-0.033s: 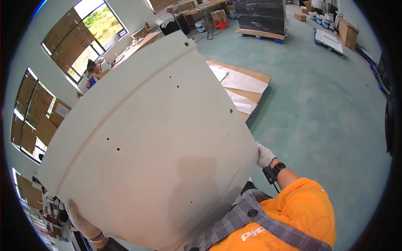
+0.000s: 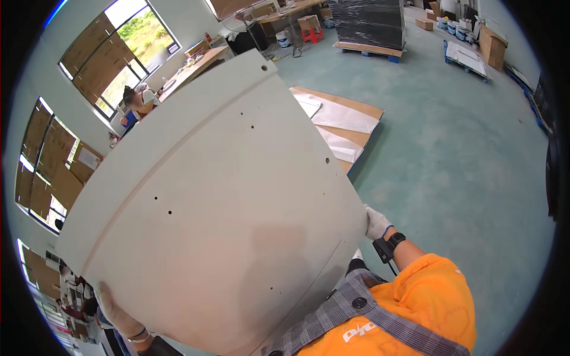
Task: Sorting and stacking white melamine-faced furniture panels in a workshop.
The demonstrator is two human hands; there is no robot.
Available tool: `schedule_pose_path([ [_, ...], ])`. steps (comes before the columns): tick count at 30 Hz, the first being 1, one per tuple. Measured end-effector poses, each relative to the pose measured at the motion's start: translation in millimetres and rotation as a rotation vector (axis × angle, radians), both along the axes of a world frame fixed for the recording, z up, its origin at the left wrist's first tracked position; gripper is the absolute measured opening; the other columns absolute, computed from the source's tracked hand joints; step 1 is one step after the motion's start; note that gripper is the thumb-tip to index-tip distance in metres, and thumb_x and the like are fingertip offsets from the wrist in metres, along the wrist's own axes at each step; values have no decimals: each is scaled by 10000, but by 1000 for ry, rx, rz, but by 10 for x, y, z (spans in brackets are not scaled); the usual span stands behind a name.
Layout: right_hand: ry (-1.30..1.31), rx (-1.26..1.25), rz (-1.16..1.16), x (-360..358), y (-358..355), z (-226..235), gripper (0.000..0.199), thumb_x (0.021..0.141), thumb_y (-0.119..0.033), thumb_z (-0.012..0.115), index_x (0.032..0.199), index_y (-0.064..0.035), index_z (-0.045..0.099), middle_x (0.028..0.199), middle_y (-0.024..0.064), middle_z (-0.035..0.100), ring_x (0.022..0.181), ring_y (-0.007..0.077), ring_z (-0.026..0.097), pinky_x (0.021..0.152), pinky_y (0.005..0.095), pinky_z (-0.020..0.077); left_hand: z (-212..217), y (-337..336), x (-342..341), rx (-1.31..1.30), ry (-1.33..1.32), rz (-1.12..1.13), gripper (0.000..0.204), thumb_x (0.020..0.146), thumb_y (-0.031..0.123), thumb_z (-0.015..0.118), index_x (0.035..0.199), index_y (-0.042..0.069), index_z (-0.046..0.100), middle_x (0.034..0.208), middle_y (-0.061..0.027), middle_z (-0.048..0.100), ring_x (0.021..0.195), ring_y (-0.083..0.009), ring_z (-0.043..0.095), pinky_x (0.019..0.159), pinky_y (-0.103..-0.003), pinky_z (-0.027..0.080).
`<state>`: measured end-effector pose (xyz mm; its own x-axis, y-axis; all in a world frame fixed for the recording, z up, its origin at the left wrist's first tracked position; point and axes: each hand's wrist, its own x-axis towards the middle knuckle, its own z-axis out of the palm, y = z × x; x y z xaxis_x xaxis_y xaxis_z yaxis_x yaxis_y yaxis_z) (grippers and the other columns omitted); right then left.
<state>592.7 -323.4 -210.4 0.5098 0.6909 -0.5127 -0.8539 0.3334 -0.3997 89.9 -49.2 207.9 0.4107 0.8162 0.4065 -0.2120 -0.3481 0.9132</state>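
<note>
A large white flat panel (image 2: 237,178) with several small drilled holes and a groove along its far edge fills the middle of the view, held up in front of me. My right hand (image 2: 377,223), in a white knitted glove, is closed on the panel's right edge. My left hand (image 2: 110,305), also gloved, grips the lower left edge. Fingers of both hands are partly hidden behind the panel. A thin line runs along the panel near my body.
Beyond the panel, a low pallet (image 2: 369,121) carries cardboard and white sheets. A black-wrapped stack (image 2: 368,24) stands on a pallet farther back. Another loaded pallet (image 2: 467,58) lies at right. A person (image 2: 138,102) is by a workbench (image 2: 199,66) near the windows at left.
The panel's far edge has dipped very slightly toward me. Both hands keep their grip.
</note>
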Motion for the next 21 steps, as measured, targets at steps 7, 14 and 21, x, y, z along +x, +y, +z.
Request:
schedule_pose_path([
  [7,-596,-434,243,319,-889,-531,304,967,-250,390,1081,-8,536,1025,112,618,924,219,594,824,345,464,-190,-325,828,-148,-16,37,355,954,267,473,1166,-16,496,1080,-99,582,956,-173,574,819,-299,473],
  [14,-665,-938,566,754,-1326,599,699,949,-533,273,1187,73,528,1103,258,598,1047,300,567,932,363,399,-399,-659,1699,-151,96,66,346,935,254,504,1162,-6,503,1050,-93,586,919,-174,576,788,-297,476],
  [21,-982,-754,626,1408,-1815,393,749,942,-582,254,1232,62,505,1157,221,593,1083,302,546,958,340,386,-756,-714,2571,-228,308,28,346,921,226,517,1181,-3,499,1070,-99,584,940,-183,576,816,-308,473],
])
